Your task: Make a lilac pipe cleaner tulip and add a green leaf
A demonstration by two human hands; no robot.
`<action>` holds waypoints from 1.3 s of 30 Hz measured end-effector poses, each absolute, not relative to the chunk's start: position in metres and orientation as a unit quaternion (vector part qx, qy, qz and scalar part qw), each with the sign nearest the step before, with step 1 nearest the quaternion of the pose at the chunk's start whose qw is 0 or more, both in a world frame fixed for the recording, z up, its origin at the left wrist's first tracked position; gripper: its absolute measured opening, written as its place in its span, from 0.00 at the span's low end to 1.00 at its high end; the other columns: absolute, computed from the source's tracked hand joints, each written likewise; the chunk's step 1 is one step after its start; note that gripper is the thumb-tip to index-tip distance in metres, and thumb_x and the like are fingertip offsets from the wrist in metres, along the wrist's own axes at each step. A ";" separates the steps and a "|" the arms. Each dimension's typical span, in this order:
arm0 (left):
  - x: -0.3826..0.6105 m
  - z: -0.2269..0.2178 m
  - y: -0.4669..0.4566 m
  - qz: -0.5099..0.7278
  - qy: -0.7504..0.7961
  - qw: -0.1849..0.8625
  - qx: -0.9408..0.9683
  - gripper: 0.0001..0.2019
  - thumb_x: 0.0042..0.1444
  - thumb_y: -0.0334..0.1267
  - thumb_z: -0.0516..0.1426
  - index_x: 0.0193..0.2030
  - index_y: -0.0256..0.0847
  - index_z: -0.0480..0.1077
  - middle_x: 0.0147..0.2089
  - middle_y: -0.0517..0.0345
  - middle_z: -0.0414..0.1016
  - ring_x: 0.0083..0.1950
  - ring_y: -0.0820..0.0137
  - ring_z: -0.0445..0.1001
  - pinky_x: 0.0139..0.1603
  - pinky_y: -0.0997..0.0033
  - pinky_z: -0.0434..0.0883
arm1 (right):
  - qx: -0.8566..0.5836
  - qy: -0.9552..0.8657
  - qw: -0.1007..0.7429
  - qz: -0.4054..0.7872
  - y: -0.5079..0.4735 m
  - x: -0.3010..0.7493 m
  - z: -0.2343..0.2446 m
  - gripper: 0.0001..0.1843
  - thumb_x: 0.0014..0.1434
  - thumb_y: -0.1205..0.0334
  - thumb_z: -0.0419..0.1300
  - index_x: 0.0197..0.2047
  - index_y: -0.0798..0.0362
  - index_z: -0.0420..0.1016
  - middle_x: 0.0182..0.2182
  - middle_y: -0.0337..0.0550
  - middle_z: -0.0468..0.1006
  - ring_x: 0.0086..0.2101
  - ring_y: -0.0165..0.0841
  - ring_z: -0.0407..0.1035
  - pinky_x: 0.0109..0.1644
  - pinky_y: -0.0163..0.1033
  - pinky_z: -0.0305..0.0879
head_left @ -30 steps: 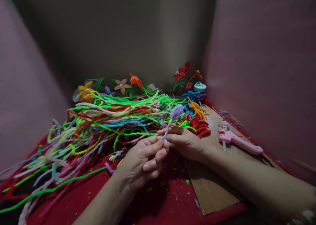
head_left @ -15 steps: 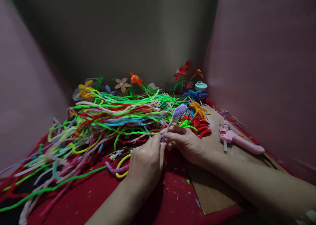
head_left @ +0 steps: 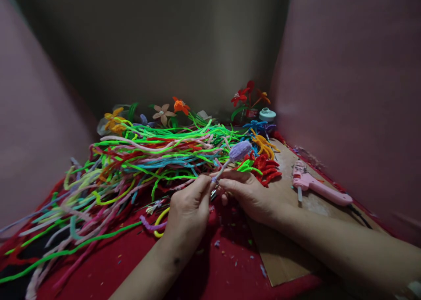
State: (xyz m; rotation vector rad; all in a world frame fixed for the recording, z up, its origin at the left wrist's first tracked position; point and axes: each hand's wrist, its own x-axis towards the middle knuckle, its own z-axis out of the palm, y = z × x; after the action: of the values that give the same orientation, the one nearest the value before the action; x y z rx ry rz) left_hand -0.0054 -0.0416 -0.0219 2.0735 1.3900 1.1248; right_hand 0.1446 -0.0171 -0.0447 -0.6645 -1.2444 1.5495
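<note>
Between my two hands is a purple pipe-cleaner flower point(head_left: 240, 151), its fuzzy bud tilted up to the right on a pale stem. My left hand point(head_left: 190, 205) pinches the lower end of that stem between thumb and forefinger. From the other side, my right hand point(head_left: 246, 190) closes its fingertips on the same spot, where a small tuft of purple fuzz shows. The exact grip of the right fingers is partly hidden. Behind the hands spreads a large heap of pipe cleaners point(head_left: 164, 148) in green, pink, red, blue and yellow.
A pink glue gun point(head_left: 320, 189) lies on a brown board point(head_left: 286, 256) at right. Red pipe-cleaner petals point(head_left: 265, 168) and orange ones point(head_left: 263, 146) sit by the board. Finished flowers point(head_left: 162, 113) stand along the back wall. Purple scraps dot the red cloth point(head_left: 230, 265).
The purple flower has tipped further to the right and dropped slightly. My left hand has shifted a little left, and a purple scrap now shows on the red cloth below.
</note>
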 end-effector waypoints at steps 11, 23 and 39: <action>0.000 -0.009 -0.041 0.413 0.432 0.657 0.460 0.09 0.53 0.41 0.58 0.28 0.36 0.68 0.17 0.68 0.57 0.15 0.85 0.48 0.15 0.84 0.44 | -0.238 -0.515 0.495 0.658 -0.013 0.147 -0.047 0.10 0.56 0.64 0.59 0.40 0.53 0.79 0.27 0.38 0.75 0.29 0.26 0.67 0.36 0.32 0.62; -0.006 -0.010 -0.037 0.339 0.384 0.738 0.439 0.09 0.57 0.42 0.54 0.31 0.38 0.67 0.16 0.71 0.55 0.13 0.85 0.39 0.13 0.81 0.42 | -0.263 -0.501 0.478 0.672 -0.014 0.148 -0.048 0.08 0.54 0.60 0.61 0.34 0.55 0.78 0.27 0.39 0.74 0.29 0.27 0.66 0.34 0.34 0.60; -0.006 -0.031 -0.041 0.221 0.511 0.009 0.831 0.11 0.60 0.33 0.45 0.40 0.39 0.68 0.38 0.48 0.74 0.38 0.63 0.74 0.38 0.70 0.65 | -0.340 -0.536 0.494 0.594 -0.014 0.146 -0.050 0.09 0.53 0.59 0.61 0.37 0.52 0.80 0.24 0.36 0.72 0.24 0.26 0.60 0.26 0.32 0.54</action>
State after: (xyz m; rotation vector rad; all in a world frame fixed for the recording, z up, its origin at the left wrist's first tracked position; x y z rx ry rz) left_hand -0.0057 -0.0407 -0.0310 2.5938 1.5958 0.6903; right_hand 0.1462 -0.0138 -0.0500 -0.8234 -1.2993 1.4405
